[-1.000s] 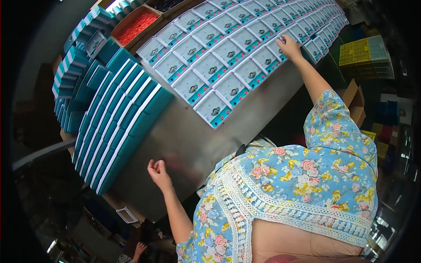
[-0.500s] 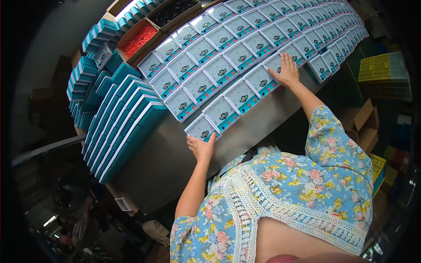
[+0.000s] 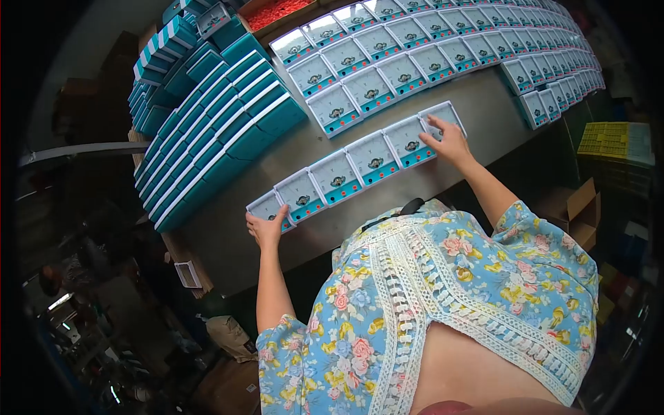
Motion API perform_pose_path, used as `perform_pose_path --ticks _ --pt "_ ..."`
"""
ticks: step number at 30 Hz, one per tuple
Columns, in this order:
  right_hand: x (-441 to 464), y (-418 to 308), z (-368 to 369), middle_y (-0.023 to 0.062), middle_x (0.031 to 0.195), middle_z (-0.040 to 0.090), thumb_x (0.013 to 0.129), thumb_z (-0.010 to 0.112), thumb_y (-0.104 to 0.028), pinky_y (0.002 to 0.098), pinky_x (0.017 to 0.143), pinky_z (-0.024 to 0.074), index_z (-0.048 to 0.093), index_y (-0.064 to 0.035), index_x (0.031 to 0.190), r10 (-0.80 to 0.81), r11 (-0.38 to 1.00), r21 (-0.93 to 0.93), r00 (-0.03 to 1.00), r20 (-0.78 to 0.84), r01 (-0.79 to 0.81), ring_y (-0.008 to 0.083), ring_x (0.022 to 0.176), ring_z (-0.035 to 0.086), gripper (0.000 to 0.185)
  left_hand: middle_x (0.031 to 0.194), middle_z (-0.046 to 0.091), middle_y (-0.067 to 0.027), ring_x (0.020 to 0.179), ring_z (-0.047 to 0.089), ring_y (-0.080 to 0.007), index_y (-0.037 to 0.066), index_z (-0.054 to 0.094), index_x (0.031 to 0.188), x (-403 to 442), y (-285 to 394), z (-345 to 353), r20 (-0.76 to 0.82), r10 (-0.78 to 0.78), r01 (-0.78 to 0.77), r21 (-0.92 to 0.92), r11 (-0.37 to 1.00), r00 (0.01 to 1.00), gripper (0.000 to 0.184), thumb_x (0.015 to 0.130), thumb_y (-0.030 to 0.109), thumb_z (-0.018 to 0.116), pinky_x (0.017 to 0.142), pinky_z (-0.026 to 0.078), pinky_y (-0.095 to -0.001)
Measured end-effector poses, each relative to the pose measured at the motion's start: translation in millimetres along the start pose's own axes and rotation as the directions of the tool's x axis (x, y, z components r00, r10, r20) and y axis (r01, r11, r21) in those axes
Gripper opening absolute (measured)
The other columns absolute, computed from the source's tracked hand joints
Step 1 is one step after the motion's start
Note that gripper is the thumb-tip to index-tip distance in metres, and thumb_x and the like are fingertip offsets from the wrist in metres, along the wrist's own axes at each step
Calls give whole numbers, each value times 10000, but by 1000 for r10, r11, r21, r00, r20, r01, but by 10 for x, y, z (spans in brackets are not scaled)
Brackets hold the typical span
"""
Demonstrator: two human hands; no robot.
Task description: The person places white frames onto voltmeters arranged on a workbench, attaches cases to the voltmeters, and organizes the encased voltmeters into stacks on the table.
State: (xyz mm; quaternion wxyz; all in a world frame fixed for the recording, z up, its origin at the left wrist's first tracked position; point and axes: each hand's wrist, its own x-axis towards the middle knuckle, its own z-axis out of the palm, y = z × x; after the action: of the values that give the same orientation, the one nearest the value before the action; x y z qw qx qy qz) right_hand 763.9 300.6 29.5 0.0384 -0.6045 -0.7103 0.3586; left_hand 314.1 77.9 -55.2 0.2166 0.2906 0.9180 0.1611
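Note:
A row of several flat white-framed cases (image 3: 337, 178) lies across the metal table, apart from the larger block behind. Each has a pale panel with a small dark picture and a teal strip with red and black dots. My left hand (image 3: 266, 228) grips the row's left end, thumb on top and fingers round the outer side. Toward the other end, my right hand (image 3: 448, 143) has its bent fingers and thumb over the last cases, partly covering them. The undersides of both hands are hidden.
Behind, a large block of similar cases (image 3: 370, 90) covers the table (image 3: 228, 270). Stacked teal-and-white cases (image 3: 214, 138) stand at the left. A cardboard box of red pieces (image 3: 277, 14) sits at the back. Yellow crates (image 3: 612, 140) and an open carton (image 3: 582, 211) are at the right.
Both hands have slid the row left and toward me, away from the block, widening the gap. My right hand's fingers, flatter before, are now bent. The view has shifted too.

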Motion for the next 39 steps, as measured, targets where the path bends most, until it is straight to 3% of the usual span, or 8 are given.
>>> perform_pose_path --ticks 1,4,5,16,24,31,36,39 --pt "85 213 32 302 1323 472 688 718 -612 418 1040 377 238 76 1433 -105 986 -157 923 -371 49 403 1158 526 1122 1384 341 -312 1307 320 -444 -78 214 1395 19 -15 -6 13 -21 21 6 1000 1000 1264 534 621 821 1092 290 -491" --pt "280 498 154 283 1330 463 618 759 -635 427 1041 368 247 28 1444 332 925 -56 869 -366 -377 390 1191 496 1177 1379 331 -318 1315 303 -442 -83 211 1383 108 14 142 16 -81 81 6 997 997 1286 506 618 837 1094 290 -484" --pt "246 491 332 260 1355 436 562 785 -652 441 1048 354 257 8 1436 256 892 -221 845 -470 -393 378 1256 441 1216 1377 330 -318 1317 298 -441 -84 212 1379 101 59 139 10 -107 107 13 994 994 1288 500 617 841 1095 290 -481" --pt "108 285 170 260 1277 443 629 760 -628 449 994 399 246 55 1417 158 880 -375 924 -347 -291 410 1172 451 1162 1328 358 -324 1285 328 -453 -114 250 1353 57 39 69 15 2 -2 -2 1000 1000 1271 504 627 838 1084 291 -495" --pt "-560 -983 1426 308 1301 386 698 723 -565 427 1056 348 135 143 1423 140 963 -251 975 172 -94 418 1253 396 1172 1372 384 -309 1292 366 -435 -28 243 1434 1260 -1756 -954 13 -98 96 88 991 995 1277 510 636 823 1073 316 -493" --pt "147 -1937 1977 282 1291 425 760 676 -564 427 992 403 114 116 1439 -108 939 -325 994 33 113 391 1199 442 1113 1362 404 -327 1284 400 -436 -59 262 1419 1716 -2400 -1556 2 -183 182 115 977 983 1265 532 675 786 1066 337 -472" --pt "183 -2026 1992 308 1227 470 778 643 -596 434 956 431 122 131 1426 -1 901 -434 1000 4 2 413 1127 500 1105 1353 373 -357 1258 393 -481 -85 220 1419 1564 -2359 -1242 -153 -124 123 -13 992 980 1264 572 686 757 1067 319 -496" --pt "281 -2151 1934 349 1129 518 800 602 -630 454 884 476 141 145 1413 48 871 -490 999 -8 -45 437 1025 573 1091 1306 441 -346 1225 452 -453 -110 304 1376 1576 -2210 -1395 -116 -145 162 157 974 983 1232 577 735 710 1041 366 -461"
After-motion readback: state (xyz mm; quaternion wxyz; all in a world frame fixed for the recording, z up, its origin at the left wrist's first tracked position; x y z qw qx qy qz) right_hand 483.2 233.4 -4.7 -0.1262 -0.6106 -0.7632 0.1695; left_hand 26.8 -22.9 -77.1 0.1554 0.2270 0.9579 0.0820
